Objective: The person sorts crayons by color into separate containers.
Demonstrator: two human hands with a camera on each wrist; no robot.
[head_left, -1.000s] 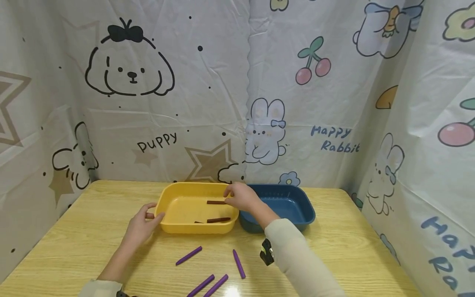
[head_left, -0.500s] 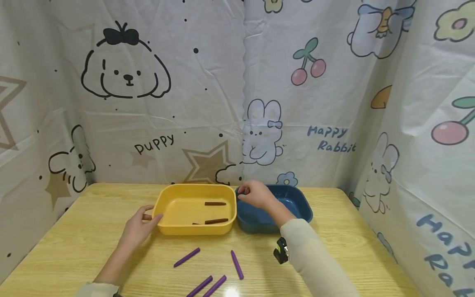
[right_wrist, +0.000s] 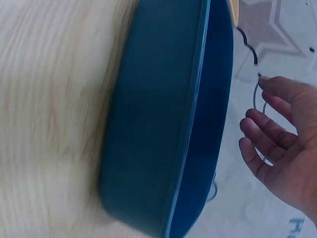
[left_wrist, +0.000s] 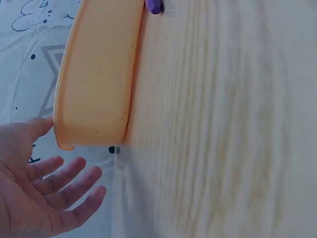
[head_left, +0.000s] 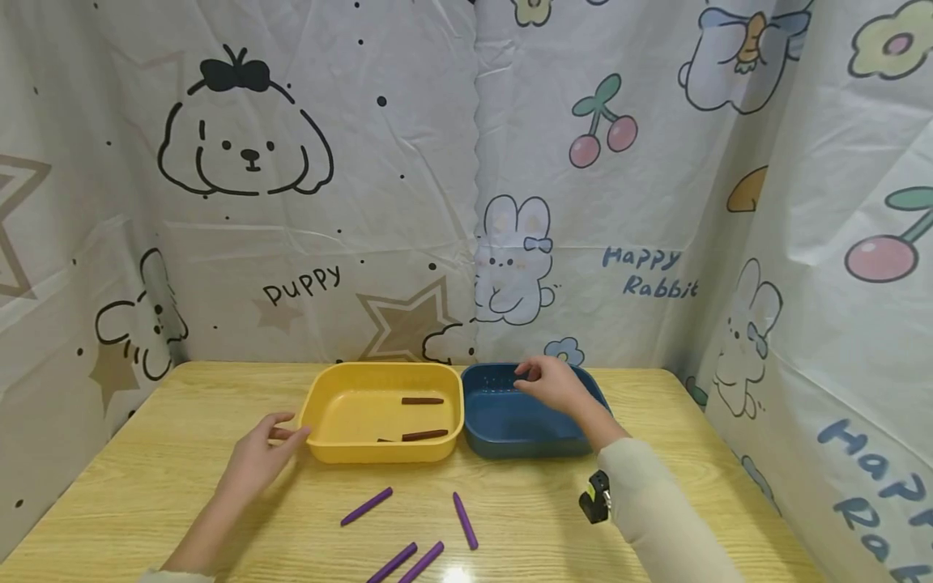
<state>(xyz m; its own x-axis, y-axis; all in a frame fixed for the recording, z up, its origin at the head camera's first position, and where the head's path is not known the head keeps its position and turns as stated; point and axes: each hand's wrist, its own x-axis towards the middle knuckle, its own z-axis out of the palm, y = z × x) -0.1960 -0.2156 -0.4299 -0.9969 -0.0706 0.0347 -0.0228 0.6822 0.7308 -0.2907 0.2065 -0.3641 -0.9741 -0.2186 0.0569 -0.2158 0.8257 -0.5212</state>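
A yellow bin (head_left: 379, 452) stands at the back of the table, with brown crayons (head_left: 423, 401) lying in it. Beside its left rim is my left hand (head_left: 257, 455), the thumb tip right at the rim and the other fingers spread loosely outside, as the left wrist view shows. To the right of the yellow bin stands a blue bin (head_left: 525, 447). My right hand (head_left: 554, 384) hovers over the blue bin's back part, fingers loosely bent and holding nothing. In the right wrist view that hand (right_wrist: 285, 134) is beyond the blue bin's rim.
Several purple crayons, one of them a crayon (head_left: 367, 507) on the left and another a crayon (head_left: 465, 521) on the right, lie on the wooden table (head_left: 291, 534) in front of the bins. A patterned cloth (head_left: 408, 162) hangs behind the table and along both sides.
My right hand has left a brown crayon in the yellow bin and moved right, over the blue bin. The left hand's fingers have shifted slightly down and outward along the yellow rim.
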